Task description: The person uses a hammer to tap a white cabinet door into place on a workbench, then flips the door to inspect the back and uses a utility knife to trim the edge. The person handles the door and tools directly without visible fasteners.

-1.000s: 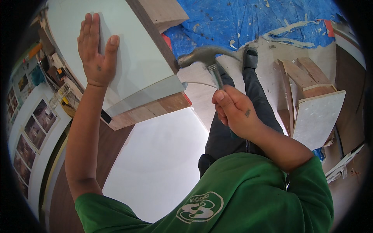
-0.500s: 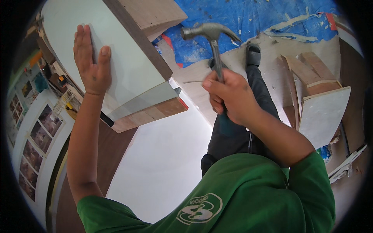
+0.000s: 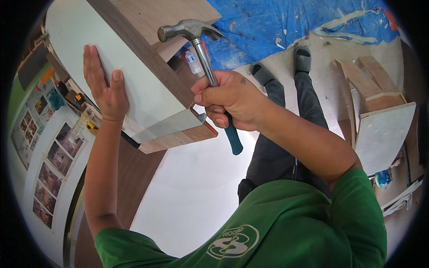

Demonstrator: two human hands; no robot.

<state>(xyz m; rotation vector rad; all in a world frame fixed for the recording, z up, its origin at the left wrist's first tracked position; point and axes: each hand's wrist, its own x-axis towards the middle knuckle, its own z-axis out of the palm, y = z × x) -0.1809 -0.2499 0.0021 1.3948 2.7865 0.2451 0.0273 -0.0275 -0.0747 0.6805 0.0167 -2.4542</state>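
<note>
My right hand (image 3: 234,98) is wrapped round the shaft of a claw hammer (image 3: 206,62), between its steel head and its dark green grip. The head points up and left, above the dark wood edge strip (image 3: 147,49) of a white-topped panel (image 3: 103,27). Whether the hammer touches the panel I cannot tell. On the white surface my left hand (image 3: 105,87) lies flat, fingers together and thumb apart, holding nothing. At the panel's near corner, a small grey metal piece (image 3: 201,117) and a red strip (image 3: 211,129) show beside a wooden edge (image 3: 178,134).
A plywood box (image 3: 165,13) stands beyond the panel, a plastic bottle (image 3: 193,61) beside it. Blue sheeting (image 3: 263,27) with scraps covers the far floor. A wood-and-white piece (image 3: 384,129) stands at right. A white board with photos (image 3: 56,174) is at left.
My right hand has brought the hammer left, from over the floor to over the panel's edge. The view has shifted slightly; my left hand stays flat on the panel.
</note>
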